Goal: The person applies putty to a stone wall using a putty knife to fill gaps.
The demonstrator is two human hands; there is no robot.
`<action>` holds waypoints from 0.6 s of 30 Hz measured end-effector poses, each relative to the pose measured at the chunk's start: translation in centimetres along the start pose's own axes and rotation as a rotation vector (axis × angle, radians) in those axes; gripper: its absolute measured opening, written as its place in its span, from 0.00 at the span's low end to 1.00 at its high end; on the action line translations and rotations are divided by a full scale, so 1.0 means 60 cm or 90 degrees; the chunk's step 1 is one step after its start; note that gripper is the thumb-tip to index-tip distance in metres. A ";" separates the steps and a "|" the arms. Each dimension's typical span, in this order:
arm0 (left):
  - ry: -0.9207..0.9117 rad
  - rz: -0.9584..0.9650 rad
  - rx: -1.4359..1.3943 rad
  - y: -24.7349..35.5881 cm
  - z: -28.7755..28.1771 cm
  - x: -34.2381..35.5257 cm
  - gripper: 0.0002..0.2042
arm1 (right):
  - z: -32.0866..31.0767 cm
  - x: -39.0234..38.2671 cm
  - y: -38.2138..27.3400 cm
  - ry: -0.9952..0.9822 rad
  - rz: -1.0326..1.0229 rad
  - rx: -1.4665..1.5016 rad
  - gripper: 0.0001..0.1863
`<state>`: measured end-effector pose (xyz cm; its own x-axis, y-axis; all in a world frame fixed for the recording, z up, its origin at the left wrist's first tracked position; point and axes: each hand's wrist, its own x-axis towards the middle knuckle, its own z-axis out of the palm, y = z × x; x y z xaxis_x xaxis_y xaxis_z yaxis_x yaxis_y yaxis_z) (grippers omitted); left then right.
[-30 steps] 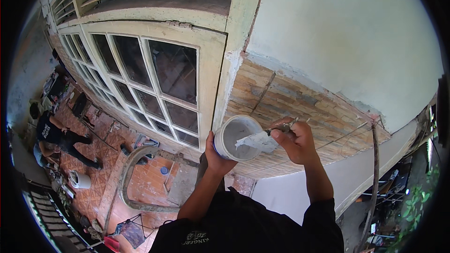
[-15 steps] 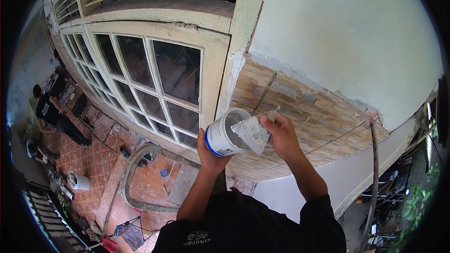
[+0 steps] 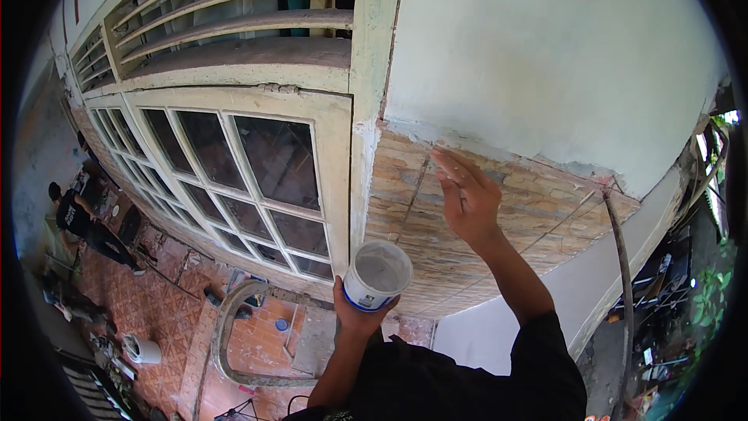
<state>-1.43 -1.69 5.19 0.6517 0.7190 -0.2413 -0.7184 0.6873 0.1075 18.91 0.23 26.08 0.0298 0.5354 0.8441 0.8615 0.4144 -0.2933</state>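
My left hand (image 3: 360, 313) is wrapped round the lower side of a white plastic tub (image 3: 360, 290) with a blue band near its base. The tub's open top shows pale grey filler paste (image 3: 379, 271) inside and smeared on its wall. My right hand (image 3: 474, 204) is raised to the top of the stone-patterned wall tiles (image 3: 499, 214), fingers closed together and pointing at the seam with the painted wall (image 3: 545, 54). The flat scraper it gripped half a second ago is hidden behind the fingers or edge-on. White filler (image 3: 421, 140) lines that seam.
On my left is a cream window frame (image 3: 335, 156) with glass panes and slats above. A person (image 3: 82, 218) stands far left on the tiled floor, near a white bucket (image 3: 142, 349). A curved frame (image 3: 222, 335) lies below; a thin pole (image 3: 619, 281) rises at right.
My right hand has moved from the tub's mouth up to the tile seam, taking the scraper out of sight. My left hand has lowered the tub and turned its mouth upward.
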 end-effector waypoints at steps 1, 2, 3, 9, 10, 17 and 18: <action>0.012 -0.021 -0.014 -0.008 -0.007 -0.002 0.33 | 0.012 0.007 0.009 0.002 -0.130 -0.096 0.19; -0.009 -0.026 0.011 -0.013 -0.013 -0.004 0.33 | 0.020 0.007 0.018 0.002 -0.131 -0.097 0.19; -0.010 -0.027 0.011 -0.019 -0.020 -0.011 0.33 | 0.026 0.006 0.027 -0.022 -0.191 -0.148 0.21; 0.011 -0.031 0.064 -0.020 -0.041 -0.022 0.36 | -0.005 -0.050 0.041 0.012 -0.135 -0.091 0.24; 0.005 -0.051 0.070 -0.021 -0.055 -0.014 0.36 | -0.026 -0.061 0.042 0.057 -0.084 -0.063 0.24; 0.055 -0.100 0.076 -0.023 -0.041 -0.003 0.35 | -0.158 -0.110 0.106 0.199 -0.058 -0.185 0.23; 0.021 -0.118 0.070 -0.021 -0.051 -0.003 0.34 | -0.170 -0.115 0.119 0.207 -0.062 -0.187 0.22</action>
<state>-1.37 -3.00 2.13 0.7607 0.5764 -0.2986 -0.5544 0.8161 0.1630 30.03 -8.02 22.74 0.0579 0.2259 0.9724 0.9740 0.2007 -0.1047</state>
